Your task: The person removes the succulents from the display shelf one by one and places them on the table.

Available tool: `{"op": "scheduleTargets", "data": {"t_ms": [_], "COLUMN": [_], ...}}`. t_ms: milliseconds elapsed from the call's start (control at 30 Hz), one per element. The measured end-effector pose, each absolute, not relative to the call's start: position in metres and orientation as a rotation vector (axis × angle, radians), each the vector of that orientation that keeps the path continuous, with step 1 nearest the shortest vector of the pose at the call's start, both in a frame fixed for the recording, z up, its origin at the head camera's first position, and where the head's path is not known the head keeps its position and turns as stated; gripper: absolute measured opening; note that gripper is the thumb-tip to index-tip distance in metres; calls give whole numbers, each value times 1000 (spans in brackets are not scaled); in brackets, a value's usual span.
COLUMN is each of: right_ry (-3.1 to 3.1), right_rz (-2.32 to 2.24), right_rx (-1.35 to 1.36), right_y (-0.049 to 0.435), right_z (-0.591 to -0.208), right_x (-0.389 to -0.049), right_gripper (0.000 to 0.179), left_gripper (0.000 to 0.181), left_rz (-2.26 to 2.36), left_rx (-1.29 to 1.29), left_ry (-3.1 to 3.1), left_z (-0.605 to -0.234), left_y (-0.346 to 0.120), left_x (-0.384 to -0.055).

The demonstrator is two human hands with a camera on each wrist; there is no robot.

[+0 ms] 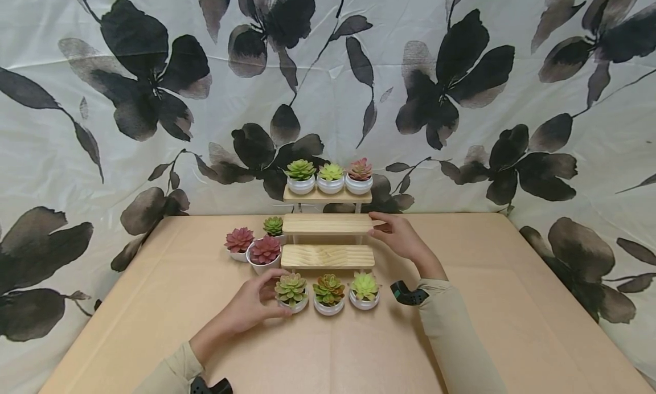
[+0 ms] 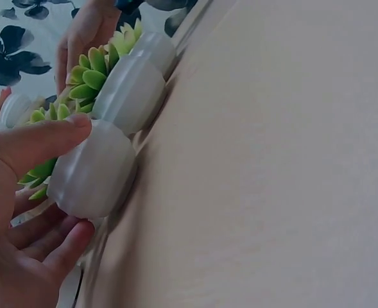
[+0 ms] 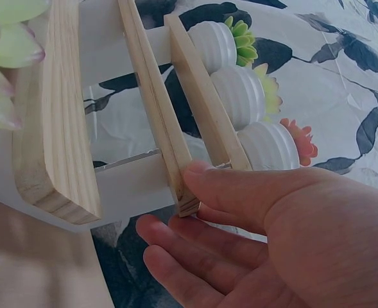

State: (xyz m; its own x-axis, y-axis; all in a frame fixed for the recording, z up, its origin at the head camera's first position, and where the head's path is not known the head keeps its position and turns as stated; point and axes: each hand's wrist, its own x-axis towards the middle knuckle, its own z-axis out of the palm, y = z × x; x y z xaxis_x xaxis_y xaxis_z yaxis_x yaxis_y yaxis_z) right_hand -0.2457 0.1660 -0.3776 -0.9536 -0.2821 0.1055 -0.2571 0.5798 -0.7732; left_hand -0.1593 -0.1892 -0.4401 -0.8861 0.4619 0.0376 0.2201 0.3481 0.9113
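Note:
My left hand [image 1: 252, 307] holds the small white pot of a green succulent [image 1: 291, 289], the leftmost of three in a row before the stand. In the left wrist view, the thumb lies on one side of that white pot [image 2: 94, 173] and fingers reach under the other. A tiered wooden shelf stand [image 1: 328, 226] rises behind the row. The thumb and fingers of my right hand [image 1: 404, 240] pinch the right end of its middle shelf [image 3: 158, 109]. Three potted succulents stand on the top shelf [image 1: 328, 196]; the middle and bottom shelves [image 1: 328, 257] are bare.
Left of the stand cluster two red succulents [image 1: 265, 250] and a dark green succulent [image 1: 273, 226] in white pots. Beside the left-hand pot stand a red-tinged green succulent [image 1: 329, 290] and a light green succulent [image 1: 364, 286]. A floral cloth [image 1: 328, 98] hangs behind the table [image 1: 512, 303].

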Motion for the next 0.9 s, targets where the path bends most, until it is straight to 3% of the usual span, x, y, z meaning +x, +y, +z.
{"op": "scheduleTargets", "data": {"t_ms": [900], "right_ry": [2764], "right_rz": [-1352], "right_rx": [-475], "right_y": [167], "right_z": [-378], "right_x": [-247], "right_gripper": [51], "left_gripper": [74], "left_rz": [1664], "left_rx": [722], "left_ry": [2425], "left_z": [-411], "left_y": [-190], "left_x": [-163]}}
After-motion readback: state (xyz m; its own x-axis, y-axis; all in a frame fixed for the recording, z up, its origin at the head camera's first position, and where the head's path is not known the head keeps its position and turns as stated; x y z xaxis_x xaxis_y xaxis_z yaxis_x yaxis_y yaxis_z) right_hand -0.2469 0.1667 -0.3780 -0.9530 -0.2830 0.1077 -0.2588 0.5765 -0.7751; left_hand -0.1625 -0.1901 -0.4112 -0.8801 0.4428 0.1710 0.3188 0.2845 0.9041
